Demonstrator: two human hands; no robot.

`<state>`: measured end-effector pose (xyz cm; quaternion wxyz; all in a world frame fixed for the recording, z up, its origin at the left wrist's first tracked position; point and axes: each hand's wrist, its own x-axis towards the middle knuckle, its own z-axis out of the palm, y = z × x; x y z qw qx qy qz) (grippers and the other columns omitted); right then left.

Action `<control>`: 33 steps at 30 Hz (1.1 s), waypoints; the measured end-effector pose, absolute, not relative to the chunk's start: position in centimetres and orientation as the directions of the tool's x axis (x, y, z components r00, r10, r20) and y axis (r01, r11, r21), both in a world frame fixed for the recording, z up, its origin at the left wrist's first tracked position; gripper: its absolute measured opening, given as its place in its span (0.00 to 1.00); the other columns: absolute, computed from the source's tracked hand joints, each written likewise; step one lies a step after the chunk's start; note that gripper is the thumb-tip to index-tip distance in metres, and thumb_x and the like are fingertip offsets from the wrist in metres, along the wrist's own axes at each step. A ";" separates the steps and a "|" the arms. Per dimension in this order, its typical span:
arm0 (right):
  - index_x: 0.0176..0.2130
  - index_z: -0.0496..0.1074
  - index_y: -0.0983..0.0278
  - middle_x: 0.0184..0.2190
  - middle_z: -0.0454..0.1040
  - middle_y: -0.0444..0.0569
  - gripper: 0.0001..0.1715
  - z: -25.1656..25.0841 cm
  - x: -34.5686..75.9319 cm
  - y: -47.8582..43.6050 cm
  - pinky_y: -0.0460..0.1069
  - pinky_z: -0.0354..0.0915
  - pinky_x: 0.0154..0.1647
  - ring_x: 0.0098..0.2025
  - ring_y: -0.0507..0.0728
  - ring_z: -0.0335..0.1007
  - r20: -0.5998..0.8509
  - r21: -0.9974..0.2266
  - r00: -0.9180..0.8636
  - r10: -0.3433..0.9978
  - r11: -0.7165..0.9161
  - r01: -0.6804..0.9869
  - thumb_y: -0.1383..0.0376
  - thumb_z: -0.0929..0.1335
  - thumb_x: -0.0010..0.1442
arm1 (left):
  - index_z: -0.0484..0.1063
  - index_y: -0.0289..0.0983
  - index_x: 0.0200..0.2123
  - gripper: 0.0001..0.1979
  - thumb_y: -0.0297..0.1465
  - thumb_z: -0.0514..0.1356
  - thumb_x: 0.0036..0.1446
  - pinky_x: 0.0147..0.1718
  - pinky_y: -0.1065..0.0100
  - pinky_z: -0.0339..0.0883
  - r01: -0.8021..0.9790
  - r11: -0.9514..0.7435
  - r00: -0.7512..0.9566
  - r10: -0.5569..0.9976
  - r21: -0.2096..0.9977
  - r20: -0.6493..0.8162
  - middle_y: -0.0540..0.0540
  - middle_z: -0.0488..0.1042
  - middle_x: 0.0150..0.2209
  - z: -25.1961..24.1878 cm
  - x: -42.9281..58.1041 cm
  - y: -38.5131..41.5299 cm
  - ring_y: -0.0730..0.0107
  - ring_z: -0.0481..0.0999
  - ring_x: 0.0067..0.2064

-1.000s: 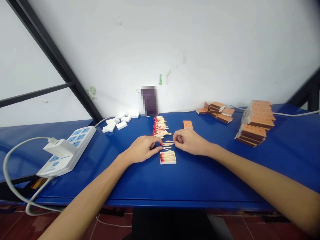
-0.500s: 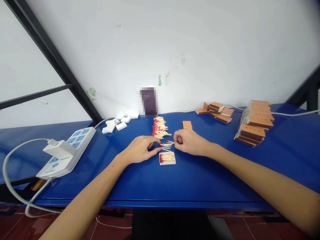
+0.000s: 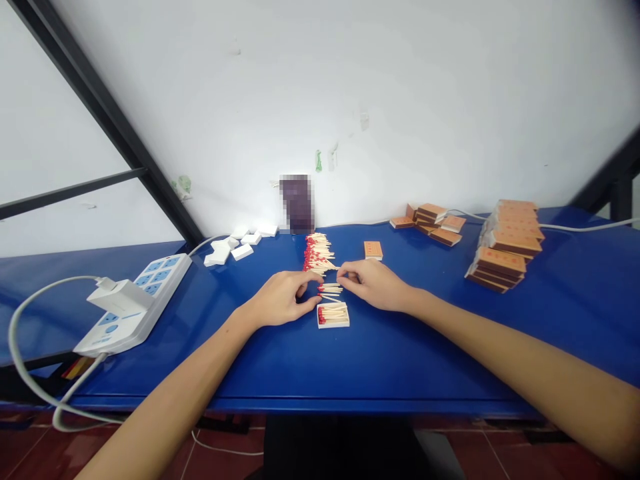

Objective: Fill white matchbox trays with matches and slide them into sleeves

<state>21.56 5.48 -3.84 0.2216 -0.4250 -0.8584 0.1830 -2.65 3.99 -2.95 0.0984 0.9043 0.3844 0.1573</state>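
A white matchbox tray (image 3: 333, 316) partly filled with red-tipped matches lies on the blue table (image 3: 390, 360) in front of me. Just behind it lies a small bunch of loose matches (image 3: 330, 289), and farther back a bigger pile of matches (image 3: 317, 255). My left hand (image 3: 283, 299) rests on the table left of the tray, fingers curled against the red-tipped ends of the small bunch. My right hand (image 3: 373, 285) is on the other side, fingertips pinched on the plain ends of the same bunch.
A single orange matchbox (image 3: 373, 250) lies behind my right hand. Stacks of orange matchboxes (image 3: 505, 255) stand at the right, with more boxes (image 3: 433, 222) near the wall. White empty trays (image 3: 239, 243) and a power strip (image 3: 134, 301) with cables sit at the left.
My right hand has moved left and its fingers have closed in on the small bunch of matches. My left hand has hardly shifted.
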 end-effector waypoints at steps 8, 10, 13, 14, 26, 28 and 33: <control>0.41 0.77 0.61 0.29 0.75 0.44 0.11 -4.1 22.0 4.9 0.46 0.56 0.34 0.29 0.51 0.67 0.288 -0.439 -0.672 0.682 0.718 0.540 0.66 0.64 0.64 | 0.69 0.37 0.36 0.05 0.31 0.56 0.57 0.27 0.72 0.54 0.648 -0.684 0.656 0.725 0.334 0.211 0.54 0.64 0.24 -2.8 -2.7 3.9 0.75 0.61 0.24; 0.45 0.78 0.60 0.36 0.79 0.47 0.15 -4.2 22.1 4.8 0.47 0.59 0.37 0.35 0.53 0.71 0.301 -0.427 -0.710 0.637 0.756 0.497 0.68 0.63 0.65 | 0.67 0.37 0.33 0.02 0.29 0.56 0.56 0.26 0.72 0.54 0.641 -0.688 0.658 0.721 0.339 0.217 0.54 0.64 0.24 -2.8 -2.7 3.8 0.76 0.61 0.24; 0.48 0.78 0.59 0.38 0.79 0.47 0.18 -4.1 22.1 4.8 0.47 0.59 0.37 0.36 0.54 0.72 0.294 -0.396 -0.724 0.624 0.769 0.501 0.69 0.62 0.64 | 0.68 0.37 0.34 0.02 0.29 0.56 0.56 0.26 0.72 0.54 0.643 -0.688 0.659 0.721 0.337 0.214 0.54 0.63 0.24 -2.8 -2.7 3.8 0.76 0.61 0.24; 0.48 0.78 0.59 0.37 0.79 0.47 0.19 -4.1 22.1 4.8 0.47 0.59 0.36 0.35 0.54 0.72 0.291 -0.385 -0.724 0.625 0.769 0.510 0.69 0.62 0.64 | 0.69 0.37 0.34 0.03 0.30 0.56 0.57 0.26 0.72 0.54 0.644 -0.688 0.659 0.721 0.335 0.212 0.54 0.63 0.23 -2.8 -2.7 3.8 0.76 0.60 0.24; 0.49 0.78 0.59 0.33 0.77 0.46 0.19 -4.1 22.0 4.8 0.47 0.58 0.35 0.33 0.53 0.69 0.272 -0.364 -0.723 0.635 0.764 0.533 0.70 0.62 0.64 | 0.72 0.37 0.36 0.07 0.25 0.55 0.54 0.26 0.72 0.54 0.628 -0.692 0.679 0.711 0.357 0.182 0.55 0.62 0.21 -2.8 -2.5 3.8 0.77 0.61 0.23; 0.49 0.78 0.59 0.33 0.77 0.46 0.19 -4.0 22.0 4.7 0.47 0.58 0.35 0.33 0.53 0.69 0.267 -0.355 -0.726 0.634 0.765 0.537 0.70 0.62 0.64 | 0.72 0.37 0.36 0.08 0.25 0.56 0.54 0.26 0.73 0.54 0.634 -0.687 0.674 0.716 0.354 0.182 0.55 0.62 0.22 -2.8 -2.5 3.8 0.77 0.61 0.23; 0.50 0.77 0.59 0.33 0.78 0.46 0.20 -4.0 21.9 4.6 0.47 0.57 0.34 0.32 0.53 0.69 0.264 -0.344 -0.728 0.633 0.766 0.543 0.69 0.63 0.64 | 0.72 0.38 0.38 0.08 0.27 0.55 0.56 0.26 0.73 0.54 0.652 -0.674 0.656 0.731 0.347 0.188 0.56 0.62 0.21 -3.0 -2.4 3.9 0.77 0.61 0.23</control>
